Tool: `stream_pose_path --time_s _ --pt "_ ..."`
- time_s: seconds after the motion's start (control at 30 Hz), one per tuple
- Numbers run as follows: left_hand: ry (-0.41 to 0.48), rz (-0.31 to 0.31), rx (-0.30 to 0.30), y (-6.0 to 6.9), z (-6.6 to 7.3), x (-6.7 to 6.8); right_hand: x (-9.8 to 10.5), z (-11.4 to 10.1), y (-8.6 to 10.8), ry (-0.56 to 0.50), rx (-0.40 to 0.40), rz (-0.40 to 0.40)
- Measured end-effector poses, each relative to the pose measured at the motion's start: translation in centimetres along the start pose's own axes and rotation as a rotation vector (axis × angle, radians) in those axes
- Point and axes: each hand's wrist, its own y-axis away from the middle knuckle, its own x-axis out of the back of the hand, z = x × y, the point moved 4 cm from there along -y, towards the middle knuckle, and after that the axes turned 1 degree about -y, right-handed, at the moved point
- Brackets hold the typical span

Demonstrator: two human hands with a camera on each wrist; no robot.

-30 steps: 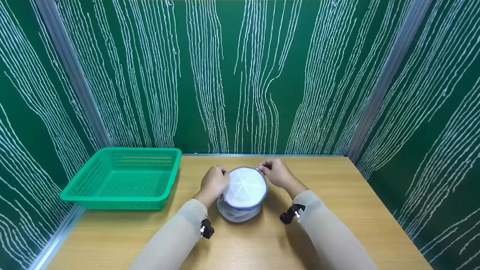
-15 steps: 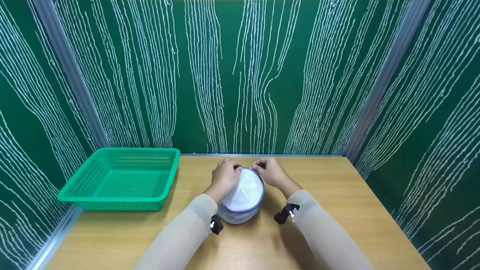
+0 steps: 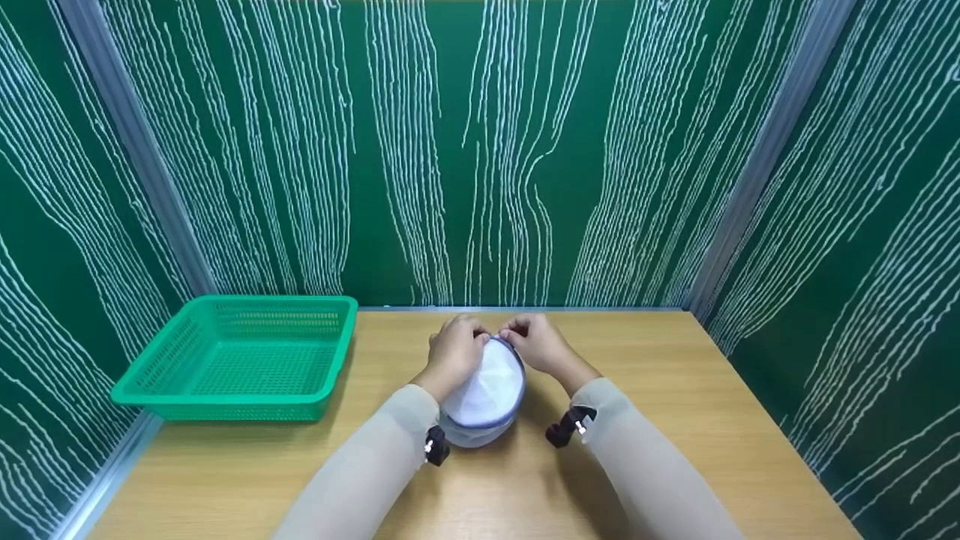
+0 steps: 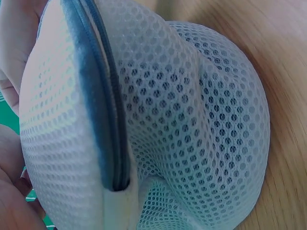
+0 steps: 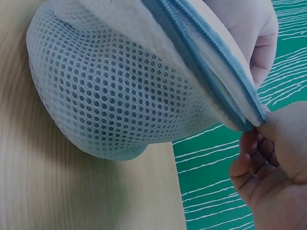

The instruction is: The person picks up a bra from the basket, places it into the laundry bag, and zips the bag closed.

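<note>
A white mesh laundry bag (image 3: pixel 489 386) with a blue-grey zipper (image 4: pixel 103 110) round its lid stands on the table, its lid tilted up towards the head camera. My left hand (image 3: pixel 454 354) pinches the far left part of the lid's rim. Close beside it, my right hand (image 3: pixel 537 343) pinches the zipper edge at the far right of the rim. In the right wrist view the two zipper bands stand apart above the right hand's fingertips (image 5: pixel 249 141). Fingers hide the zipper's pull. The left wrist view shows the mesh side sagging in soft folds.
A green plastic basket (image 3: pixel 330 390) stands at the left on the wooden table (image 3: pixel 637 450). Green panels (image 3: pixel 517 225) with white wavy lines close in the back and both sides. Each sleeve carries a small black wrist camera (image 3: pixel 436 446).
My left hand has moved right and away along the rim, close to my right hand. The right hand has shifted slightly left. The lid has turned and looks narrower.
</note>
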Motion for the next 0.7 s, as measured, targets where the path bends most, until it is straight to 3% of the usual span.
stream_pose_path --time_s 0.27,0.57,0.7 --pt "-0.005 0.003 0.082 0.3 0.0 0.3 0.4 0.0 0.1 0.002 -0.036 -0.012" --pt "0.086 -0.009 0.186 0.5 -1.2 0.6 0.8 0.4 0.2 0.002 -0.067 -0.006" --pt "0.078 0.011 0.218 0.6 -2.0 1.0 1.1 0.7 0.3 0.034 -0.053 0.019"
